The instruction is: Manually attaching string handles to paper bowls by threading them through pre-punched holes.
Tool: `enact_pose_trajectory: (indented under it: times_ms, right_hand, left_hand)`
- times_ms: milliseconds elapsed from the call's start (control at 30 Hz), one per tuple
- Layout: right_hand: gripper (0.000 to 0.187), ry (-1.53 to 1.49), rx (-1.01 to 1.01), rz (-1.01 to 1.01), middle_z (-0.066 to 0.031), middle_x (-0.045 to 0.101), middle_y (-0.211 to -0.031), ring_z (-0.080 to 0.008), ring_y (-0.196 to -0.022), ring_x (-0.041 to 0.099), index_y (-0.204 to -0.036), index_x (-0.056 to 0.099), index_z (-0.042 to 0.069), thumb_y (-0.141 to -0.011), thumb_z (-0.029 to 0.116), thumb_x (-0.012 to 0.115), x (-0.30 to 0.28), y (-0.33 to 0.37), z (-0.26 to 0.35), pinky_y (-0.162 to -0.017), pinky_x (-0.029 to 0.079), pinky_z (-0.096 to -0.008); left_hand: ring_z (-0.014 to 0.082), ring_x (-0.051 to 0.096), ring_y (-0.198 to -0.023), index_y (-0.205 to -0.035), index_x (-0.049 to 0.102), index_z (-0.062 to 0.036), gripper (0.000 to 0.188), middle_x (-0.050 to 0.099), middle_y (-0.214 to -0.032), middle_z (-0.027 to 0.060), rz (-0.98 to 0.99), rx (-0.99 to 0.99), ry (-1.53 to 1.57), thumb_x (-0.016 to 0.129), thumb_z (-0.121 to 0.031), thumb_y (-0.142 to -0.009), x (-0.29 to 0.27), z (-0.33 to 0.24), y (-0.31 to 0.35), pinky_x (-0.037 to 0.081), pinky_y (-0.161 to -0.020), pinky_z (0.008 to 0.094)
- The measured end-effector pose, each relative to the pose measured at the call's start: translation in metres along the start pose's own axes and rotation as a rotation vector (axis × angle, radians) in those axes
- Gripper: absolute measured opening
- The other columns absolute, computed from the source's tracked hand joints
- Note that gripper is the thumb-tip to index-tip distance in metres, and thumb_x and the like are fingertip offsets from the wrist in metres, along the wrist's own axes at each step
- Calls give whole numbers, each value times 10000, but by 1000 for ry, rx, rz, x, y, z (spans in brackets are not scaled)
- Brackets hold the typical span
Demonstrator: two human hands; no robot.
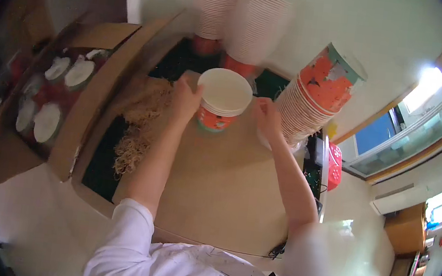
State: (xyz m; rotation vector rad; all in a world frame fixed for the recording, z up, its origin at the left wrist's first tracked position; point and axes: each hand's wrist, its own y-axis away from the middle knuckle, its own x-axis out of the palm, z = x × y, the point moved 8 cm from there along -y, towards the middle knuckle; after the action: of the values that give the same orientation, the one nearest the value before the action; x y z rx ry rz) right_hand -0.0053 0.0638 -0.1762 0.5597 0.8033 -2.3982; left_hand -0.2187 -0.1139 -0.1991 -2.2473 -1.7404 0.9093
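Note:
A short nest of paper tubs point(215, 116), white inside with orange and green printed sides, stands upright with its mouth facing up. My left hand point(186, 101) grips it at the left, the thumb by the rim. Just right of the tubs, apart from them, is my right hand point(268, 119). Its fingers are curled together, and anything between them is too small to tell. Close by my right hand, a tall stack of similar tubs point(306, 109) leans to the right. Under my left forearm and beside it lie tan shredded strands point(135, 147).
An open cardboard box point(96, 107) on the left contains several white-topped tubs point(47, 122). Two tall white cup stacks point(258, 28) stand against the wall. A red patterned container point(334, 166) is beyond the right edge of the tan board-like tabletop point(219, 198).

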Motion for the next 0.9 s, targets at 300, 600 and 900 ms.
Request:
enact_pose_trajectory:
  times_ms: [300, 600, 900]
  right_hand:
    - [268, 44, 313, 142, -104, 594, -641, -158, -513, 576, -889, 599, -60, -774, 182, 613, 31, -26, -49, -482, 476, -292]
    - [143, 184, 234, 479, -46, 586, -681, -109, -569, 548, -892, 609, -7, -821, 111, 571, -6, 75, -11, -476, 431, -254]
    - [173, -20, 300, 603, 26, 570, -798, -55, -707, 524, -1002, 586, 17, -889, 145, 558, -68, 131, 75, -594, 435, -223]
  left_hand:
    - [302, 616, -882, -833, 656, -17, 236, 643, -934, 174, 252, -25, 101, 649, -251, -806, 6, 1, -24, 490, -780, 382]
    - [152, 504, -1139, -1288, 488, -57, 443, 561, -1229, 62, 716, -270, 775, 496, -349, -956, -25, 8, 106, 417, -953, 297]
    - [149, 459, -1214, -1312, 475, -50, 455, 519, -1306, 71, 892, -319, 944, 447, -356, -977, -31, 3, 181, 330, -1045, 295]
